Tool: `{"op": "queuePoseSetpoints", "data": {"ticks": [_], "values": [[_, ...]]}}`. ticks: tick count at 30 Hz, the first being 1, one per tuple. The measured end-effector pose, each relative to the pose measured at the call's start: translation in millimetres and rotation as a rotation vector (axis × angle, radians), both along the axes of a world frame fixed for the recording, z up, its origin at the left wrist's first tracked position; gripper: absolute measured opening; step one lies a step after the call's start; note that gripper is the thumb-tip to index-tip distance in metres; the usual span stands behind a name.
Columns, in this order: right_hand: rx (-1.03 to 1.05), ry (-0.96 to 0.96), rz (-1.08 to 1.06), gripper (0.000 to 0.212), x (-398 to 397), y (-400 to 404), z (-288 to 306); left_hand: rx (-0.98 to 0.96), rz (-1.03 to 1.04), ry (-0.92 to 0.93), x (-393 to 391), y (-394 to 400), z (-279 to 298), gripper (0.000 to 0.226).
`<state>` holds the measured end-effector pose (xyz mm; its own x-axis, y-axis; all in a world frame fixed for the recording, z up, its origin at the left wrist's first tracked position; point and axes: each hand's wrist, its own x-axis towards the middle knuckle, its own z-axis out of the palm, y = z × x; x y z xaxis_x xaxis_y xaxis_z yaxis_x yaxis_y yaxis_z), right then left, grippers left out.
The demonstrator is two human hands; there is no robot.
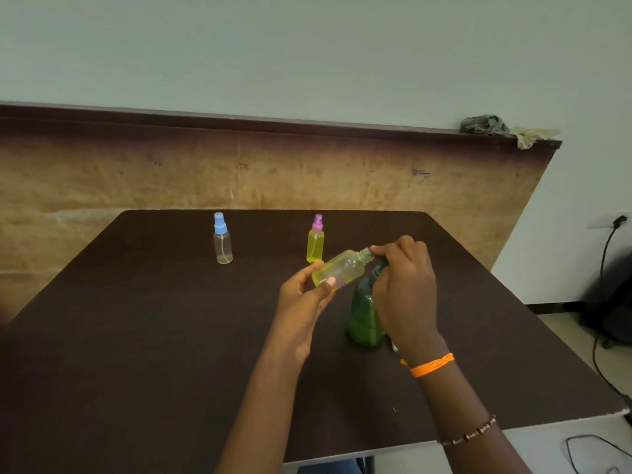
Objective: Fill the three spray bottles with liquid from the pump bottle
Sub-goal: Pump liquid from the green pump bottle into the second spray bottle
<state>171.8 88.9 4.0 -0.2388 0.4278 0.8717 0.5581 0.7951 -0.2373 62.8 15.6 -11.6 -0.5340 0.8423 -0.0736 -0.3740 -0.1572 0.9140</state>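
My left hand (309,295) holds an uncapped spray bottle (340,268) tilted, its open neck against the spout of the green pump bottle (364,319). The tilted bottle holds yellow-green liquid. My right hand (405,285) covers the pump head, fingers curled over it. A spray bottle with a pink cap (315,240) stands upright behind, full of yellow liquid. Further left stands a clear spray bottle with a blue cap (223,239), with hardly any liquid in it.
The dark brown table (154,336) has its right edge near the pump bottle. A wooden panel (136,172) stands behind it, with rags (485,124) on top. Cables and a dark bag (612,302) lie on the floor at right.
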Motion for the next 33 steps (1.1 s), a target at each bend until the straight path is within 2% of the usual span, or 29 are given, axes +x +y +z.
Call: {"op": "queuePoseSetpoints", "data": {"ticks": [2, 7, 15, 17, 21, 24, 27, 33], "values": [[-0.028, 0.015, 0.004, 0.042, 1, 0, -2, 0.004, 0.002, -0.007, 2, 0, -1, 0.040], [0.046, 0.192, -0.021, 0.030, -8, 8, -25, 0.000, -0.011, -0.009, 4, 3, -2, 0.040], [0.044, 0.087, -0.017, 0.032, -3, 7, -8, 0.017, -0.011, -0.009, -2, 3, 1, 0.040], [0.096, 0.121, -0.047, 0.030, -4, 8, -19, 0.011, -0.019, -0.006, -1, 5, 0, 0.041], [0.104, 0.199, -0.059, 0.044, -11, 9, -24, -0.002, -0.018, -0.018, 2, 5, -4, 0.040], [0.073, 0.121, -0.062, 0.032, -6, 6, -14, 0.011, -0.021, -0.010, 2, 4, -3, 0.039], [0.020, 0.067, -0.037, 0.034, -2, 4, -2, 0.017, -0.008, -0.018, 2, 3, -1, 0.040], [0.071, 0.201, -0.023, 0.029, -9, 9, -24, 0.008, -0.017, -0.013, 2, 2, -2, 0.042]]}}
